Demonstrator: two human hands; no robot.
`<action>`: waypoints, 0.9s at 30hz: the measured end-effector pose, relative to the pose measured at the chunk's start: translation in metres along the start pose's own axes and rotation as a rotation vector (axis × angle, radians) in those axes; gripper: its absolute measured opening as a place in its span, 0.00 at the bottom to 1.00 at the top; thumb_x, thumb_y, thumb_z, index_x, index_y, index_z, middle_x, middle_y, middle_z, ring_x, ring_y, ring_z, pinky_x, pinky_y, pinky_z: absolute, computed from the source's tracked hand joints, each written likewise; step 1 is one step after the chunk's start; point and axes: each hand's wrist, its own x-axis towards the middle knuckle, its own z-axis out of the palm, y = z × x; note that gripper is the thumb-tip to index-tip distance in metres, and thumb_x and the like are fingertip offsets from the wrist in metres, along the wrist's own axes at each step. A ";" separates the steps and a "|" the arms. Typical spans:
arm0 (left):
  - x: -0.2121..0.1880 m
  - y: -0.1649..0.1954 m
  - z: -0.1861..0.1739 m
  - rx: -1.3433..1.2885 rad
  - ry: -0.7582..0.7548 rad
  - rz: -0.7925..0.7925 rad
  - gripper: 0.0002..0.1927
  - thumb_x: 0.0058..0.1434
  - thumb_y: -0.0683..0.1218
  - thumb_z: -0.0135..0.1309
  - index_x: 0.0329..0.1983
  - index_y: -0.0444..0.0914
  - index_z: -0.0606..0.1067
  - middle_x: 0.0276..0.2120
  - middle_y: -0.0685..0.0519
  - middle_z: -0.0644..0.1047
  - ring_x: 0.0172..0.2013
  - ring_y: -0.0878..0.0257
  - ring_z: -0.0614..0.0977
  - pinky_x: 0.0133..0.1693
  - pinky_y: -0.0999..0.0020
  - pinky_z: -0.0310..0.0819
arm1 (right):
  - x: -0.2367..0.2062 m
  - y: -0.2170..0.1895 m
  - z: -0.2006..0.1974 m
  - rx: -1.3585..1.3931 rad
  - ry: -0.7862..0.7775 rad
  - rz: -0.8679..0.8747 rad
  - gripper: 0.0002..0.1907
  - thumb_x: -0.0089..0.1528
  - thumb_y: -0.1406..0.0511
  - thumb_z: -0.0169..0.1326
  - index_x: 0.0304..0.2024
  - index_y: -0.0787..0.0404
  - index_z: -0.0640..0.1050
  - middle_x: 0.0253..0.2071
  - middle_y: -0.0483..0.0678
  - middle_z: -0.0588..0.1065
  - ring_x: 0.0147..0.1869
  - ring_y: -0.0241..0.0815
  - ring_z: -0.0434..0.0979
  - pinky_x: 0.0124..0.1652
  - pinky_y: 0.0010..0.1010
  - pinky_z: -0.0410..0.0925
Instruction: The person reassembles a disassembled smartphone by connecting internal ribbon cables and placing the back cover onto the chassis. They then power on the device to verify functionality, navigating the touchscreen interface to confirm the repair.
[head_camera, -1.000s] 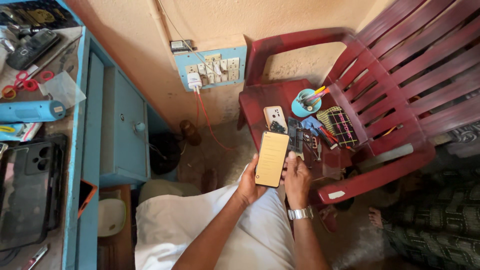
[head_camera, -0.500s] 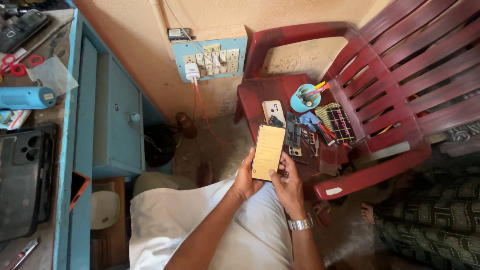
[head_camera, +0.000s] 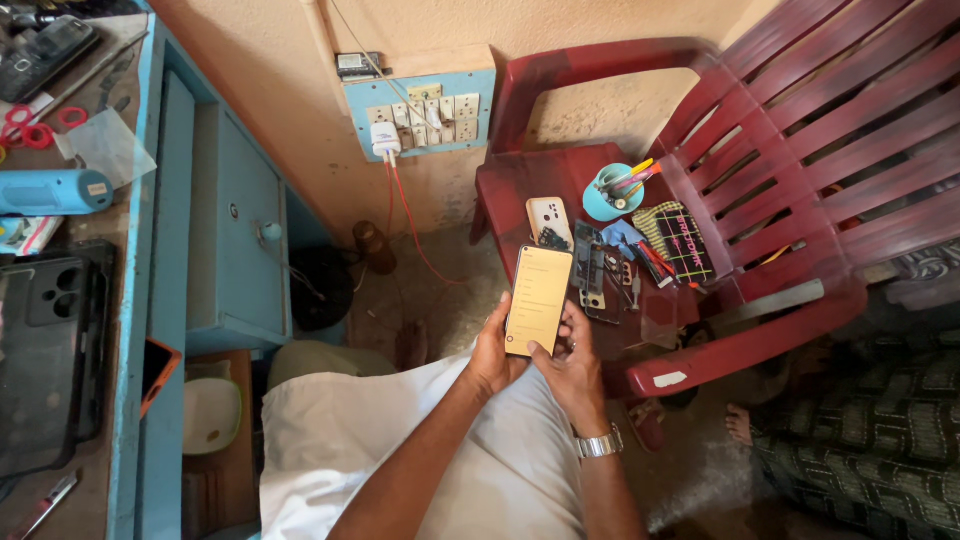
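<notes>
Two hands share one phone (head_camera: 538, 300), lit screen up, above your lap and just beside the red chair (head_camera: 760, 200) strewn with phone parts (head_camera: 600, 275). Your left hand (head_camera: 492, 355) cradles its lower edge, fingers curled behind it; your right hand (head_camera: 570, 372) supports the bottom, thumb on the glass. You seem to be checking menus; the next tap likely needs a light, precise thumb.
</notes>
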 end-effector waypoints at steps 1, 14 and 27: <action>0.000 0.000 0.000 -0.005 0.015 -0.006 0.40 0.75 0.68 0.28 0.66 0.31 0.70 0.49 0.37 0.80 0.50 0.47 0.82 0.55 0.52 0.76 | 0.001 0.001 0.002 0.008 0.009 0.016 0.40 0.56 0.76 0.61 0.69 0.64 0.61 0.57 0.49 0.71 0.56 0.36 0.74 0.50 0.26 0.74; -0.002 0.001 0.003 0.034 0.038 0.006 0.38 0.75 0.67 0.30 0.66 0.31 0.69 0.53 0.39 0.78 0.53 0.48 0.81 0.58 0.51 0.75 | -0.007 -0.007 -0.004 0.146 -0.014 0.033 0.31 0.64 0.74 0.52 0.70 0.65 0.63 0.56 0.47 0.69 0.56 0.34 0.70 0.52 0.25 0.69; -0.001 0.003 0.001 0.024 0.021 -0.001 0.39 0.74 0.68 0.31 0.70 0.34 0.67 0.62 0.38 0.74 0.54 0.47 0.80 0.53 0.51 0.75 | 0.007 -0.038 -0.087 -0.363 0.236 -0.200 0.21 0.66 0.70 0.56 0.61 0.67 0.74 0.55 0.52 0.78 0.55 0.39 0.80 0.51 0.28 0.73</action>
